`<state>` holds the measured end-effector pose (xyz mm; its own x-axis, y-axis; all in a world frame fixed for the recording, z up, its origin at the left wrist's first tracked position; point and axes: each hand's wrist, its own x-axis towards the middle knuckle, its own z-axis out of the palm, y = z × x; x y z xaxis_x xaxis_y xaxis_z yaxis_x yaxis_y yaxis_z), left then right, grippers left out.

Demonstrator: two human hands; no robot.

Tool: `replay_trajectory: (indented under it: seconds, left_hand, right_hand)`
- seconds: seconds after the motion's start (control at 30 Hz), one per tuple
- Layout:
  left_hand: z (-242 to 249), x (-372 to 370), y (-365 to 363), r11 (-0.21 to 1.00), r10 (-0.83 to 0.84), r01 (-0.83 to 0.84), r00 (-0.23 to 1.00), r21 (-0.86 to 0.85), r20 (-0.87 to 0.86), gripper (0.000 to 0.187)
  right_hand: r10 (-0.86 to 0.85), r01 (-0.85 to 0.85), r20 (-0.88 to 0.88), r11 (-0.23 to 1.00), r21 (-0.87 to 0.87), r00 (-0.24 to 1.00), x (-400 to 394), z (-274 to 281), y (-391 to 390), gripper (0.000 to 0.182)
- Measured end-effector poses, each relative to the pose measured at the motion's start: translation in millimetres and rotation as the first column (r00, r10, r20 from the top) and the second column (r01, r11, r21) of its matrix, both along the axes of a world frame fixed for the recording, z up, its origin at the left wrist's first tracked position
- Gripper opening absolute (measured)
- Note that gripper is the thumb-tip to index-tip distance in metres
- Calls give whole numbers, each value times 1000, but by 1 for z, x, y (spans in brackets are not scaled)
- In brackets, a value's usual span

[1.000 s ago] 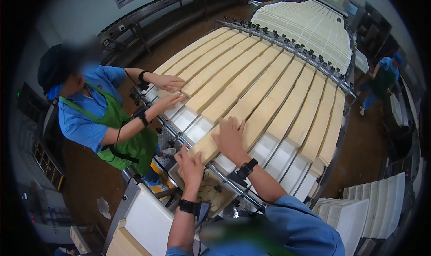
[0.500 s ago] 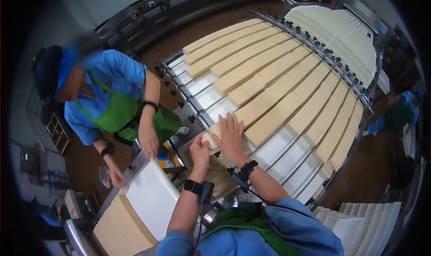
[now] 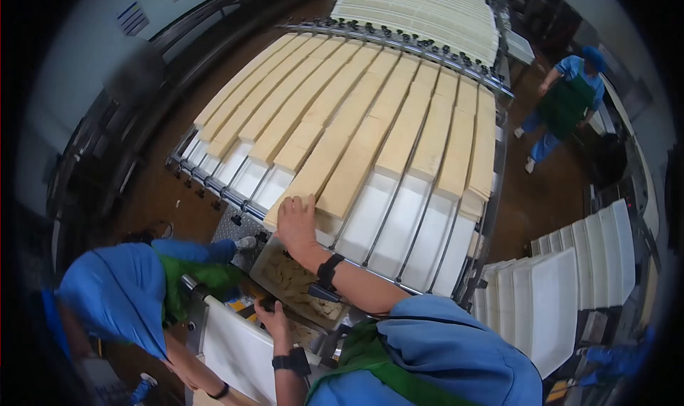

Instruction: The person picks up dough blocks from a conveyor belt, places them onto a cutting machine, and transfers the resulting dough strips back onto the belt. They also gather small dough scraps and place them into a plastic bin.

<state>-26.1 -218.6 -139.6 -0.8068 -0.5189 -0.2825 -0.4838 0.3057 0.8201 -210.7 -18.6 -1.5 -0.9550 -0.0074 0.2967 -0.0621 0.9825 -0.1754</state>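
Long cream-yellow slabs (image 3: 342,132), of a food I cannot identify, lie side by side in lanes divided by thin metal bars. My right hand (image 3: 296,228) is on the near end of one slab (image 3: 311,181), its fingers bent over the top and gripping it; the palm side is hidden. Lower down, my left hand (image 3: 273,322) is held with thumb and fingers apart and nothing in it. It is near a white board (image 3: 239,349) and a bin (image 3: 329,323) of pale broken scraps. Both wrists wear black straps.
At the left a co-worker in a blue shirt and green apron (image 3: 117,292) bends close to the white board. Stacked white trays (image 3: 534,306) stand at the right. Another person (image 3: 566,103) is on the brown floor beyond. A clamp-lined metal rail (image 3: 399,41) crosses the table's far end.
My left hand has left the slab end and dropped toward the bin and white board. My right hand stays at a slab end. The view has turned right, and the co-worker bends lower.
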Motion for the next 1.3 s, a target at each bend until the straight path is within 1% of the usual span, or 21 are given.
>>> replay_trajectory:
  seconds: [0.03,0.07,0.17,0.23,0.27,0.43,0.5,0.67,0.7,0.77,0.8,0.87,0.93,0.97,1.0,1.03,1.07,1.17,1.2,1.27,1.3]
  left_hand:
    - [-20,8,-10,993,-6,11,999,115,-42,78]
    - [-13,13,-6,994,-16,21,999,109,-42,78]
    - [19,45,11,994,-49,51,999,97,-22,77]
    - [29,56,14,969,-26,23,1000,248,9,77]
    - [31,60,15,969,-24,22,1000,246,7,77]
    - [36,79,9,955,-33,47,998,291,-54,76]
    - [37,83,7,957,-33,41,999,286,-32,75]
    - [34,95,8,947,-34,35,999,320,-11,75]
    - [30,97,7,949,-68,75,997,306,-33,74]
    - [22,95,7,949,-108,122,992,291,-63,74]
    - [27,96,10,938,-90,95,995,333,-31,74]
    - [30,98,14,924,-72,64,997,377,6,73]
    - [27,99,17,930,-88,78,996,358,13,72]
    - [26,100,18,928,-83,73,996,366,14,72]
    - [24,100,19,927,-112,99,994,361,14,71]
    - [21,101,21,926,-141,127,990,357,14,70]
    - [18,100,24,923,-138,125,990,364,10,70]
    - [11,97,36,918,-142,125,990,376,17,68]
    - [11,95,39,917,-182,155,983,369,39,68]
    - [10,89,45,915,-216,180,974,362,61,67]
    - [5,85,47,909,-245,216,969,357,35,65]
  right_hand:
    - [-1,0,3,1000,13,1000,-2,-1,-6,64]
    - [-66,69,-115,998,16,991,-5,-10,-13,42]
    - [-80,73,-145,996,-52,986,-5,-8,-19,37]
    - [-89,81,-94,993,-88,992,-4,-6,-18,41]
    - [-89,83,-44,989,-120,995,-4,-4,-18,44]
    - [-68,53,-76,980,-189,995,2,-5,-15,53]
    - [-37,19,-89,980,-200,995,2,-10,-15,55]
    - [154,-193,-173,951,-240,973,15,-12,-3,66]
    - [153,-192,-174,952,-238,973,19,-10,1,66]
    - [216,-349,-308,799,-489,927,27,-4,11,73]
    - [215,-348,-308,801,-488,927,34,1,22,73]
    - [115,-408,-490,730,-548,864,54,8,58,74]
    - [40,-346,-576,832,-433,817,60,-11,118,74]
    - [-63,-207,-505,863,-461,861,71,-5,150,73]
    - [-106,-141,-519,899,-415,848,76,-4,183,73]
    - [-135,-48,-466,932,-360,874,83,1,212,76]
    - [-183,19,-402,925,-378,897,88,-1,236,80]
    - [-190,120,-216,946,-300,958,88,-10,282,83]
    - [-183,114,-216,948,-297,959,84,-13,287,83]
    - [-155,158,33,974,-160,987,72,-19,296,84]
    - [-149,153,34,975,-159,988,65,-24,299,84]
